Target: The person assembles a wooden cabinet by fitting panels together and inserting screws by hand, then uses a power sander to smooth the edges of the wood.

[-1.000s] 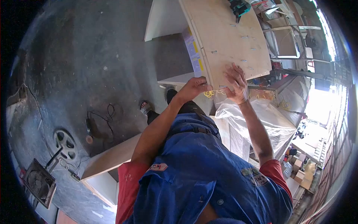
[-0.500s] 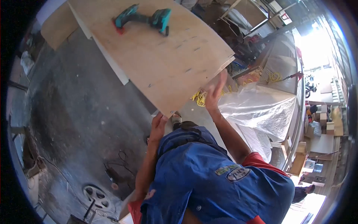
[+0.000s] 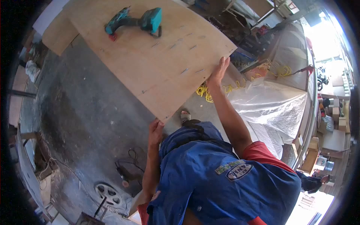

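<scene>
Plywood panel (image 3: 123, 62) bears power tool (image 3: 132, 23), screws (image 3: 193, 47); left hand (image 3: 155, 130) pinching corner, right hand (image 3: 216, 76) straight-fingered at edge; grey floor (image 3: 92, 112), plastic sheeting (image 3: 275, 107).

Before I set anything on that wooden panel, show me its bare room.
Bare: the panel between the drill and the lone screw toward the left hand. Crowded: between drill and right hand, where screws lie scattered.

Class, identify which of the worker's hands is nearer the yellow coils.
The right hand, at an edge of the board, appears close to the yellow coils; the left hand is farther away, at the lowest corner.
</scene>
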A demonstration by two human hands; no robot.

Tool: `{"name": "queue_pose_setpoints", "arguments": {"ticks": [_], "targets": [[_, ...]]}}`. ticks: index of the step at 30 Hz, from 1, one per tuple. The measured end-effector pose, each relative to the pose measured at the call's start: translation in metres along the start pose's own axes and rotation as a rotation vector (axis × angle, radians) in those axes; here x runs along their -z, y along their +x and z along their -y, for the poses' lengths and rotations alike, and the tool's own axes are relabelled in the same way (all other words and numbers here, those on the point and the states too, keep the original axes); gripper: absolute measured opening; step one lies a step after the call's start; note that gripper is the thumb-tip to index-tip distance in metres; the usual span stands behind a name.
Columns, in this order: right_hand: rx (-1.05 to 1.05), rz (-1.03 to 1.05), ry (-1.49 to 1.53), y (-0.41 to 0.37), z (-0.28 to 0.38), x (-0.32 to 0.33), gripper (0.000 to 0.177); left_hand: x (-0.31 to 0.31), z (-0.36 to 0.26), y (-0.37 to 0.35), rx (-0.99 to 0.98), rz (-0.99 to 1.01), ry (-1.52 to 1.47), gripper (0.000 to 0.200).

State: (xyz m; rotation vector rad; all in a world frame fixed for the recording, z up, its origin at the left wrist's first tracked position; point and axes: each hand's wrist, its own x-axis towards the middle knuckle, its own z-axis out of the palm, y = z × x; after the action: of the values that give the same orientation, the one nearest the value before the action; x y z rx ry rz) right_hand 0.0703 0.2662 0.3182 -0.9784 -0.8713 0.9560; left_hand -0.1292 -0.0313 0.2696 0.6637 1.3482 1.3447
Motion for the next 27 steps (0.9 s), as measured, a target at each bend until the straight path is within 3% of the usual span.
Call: {"name": "queue_pose_setpoints", "arguments": {"ticks": [3,7,8,10,13,14,18,20,24,27], "targets": [[-0.010,0.106,0.079,-0.008,0.004,0.000,0.061,-0.004,0.002,0.004,-0.113,0.035,-0.091,0.034],[0.048,-0.080,-0.105,-0.020,0.021,-0.010,0.063,-0.009,-0.007,0.003,0.001,-0.013,-0.089,0.033],[0.038,-0.067,-0.107,-0.030,0.036,-0.017,0.063,-0.007,-0.003,0.009,-0.077,0.087,-0.161,0.033],[0.464,0.178,-0.360,-0.064,0.076,-0.035,0.065,-0.008,-0.002,0.015,-0.159,0.171,-0.237,0.032],[0.366,0.376,-0.331,-0.109,0.063,-0.060,0.066,-0.011,-0.003,0.022,-0.235,0.218,-0.281,0.034],[0.988,0.605,-0.804,-0.112,0.081,-0.058,0.063,-0.009,0.000,0.021,-0.191,0.238,-0.281,0.035],[0.894,0.785,-0.619,-0.101,0.085,-0.040,0.060,-0.010,0.007,0.029,-0.134,0.298,-0.336,0.037],[0.926,1.341,-0.745,-0.106,0.100,-0.025,0.057,-0.015,0.001,0.030,-0.161,0.310,-0.362,0.036],[0.906,1.471,-0.858,-0.125,0.099,-0.021,0.058,-0.018,0.004,0.036,-0.183,0.325,-0.324,0.039],[0.990,1.381,-0.863,-0.128,0.092,-0.021,0.057,-0.021,-0.004,0.035,-0.258,0.327,-0.365,0.038]]}}
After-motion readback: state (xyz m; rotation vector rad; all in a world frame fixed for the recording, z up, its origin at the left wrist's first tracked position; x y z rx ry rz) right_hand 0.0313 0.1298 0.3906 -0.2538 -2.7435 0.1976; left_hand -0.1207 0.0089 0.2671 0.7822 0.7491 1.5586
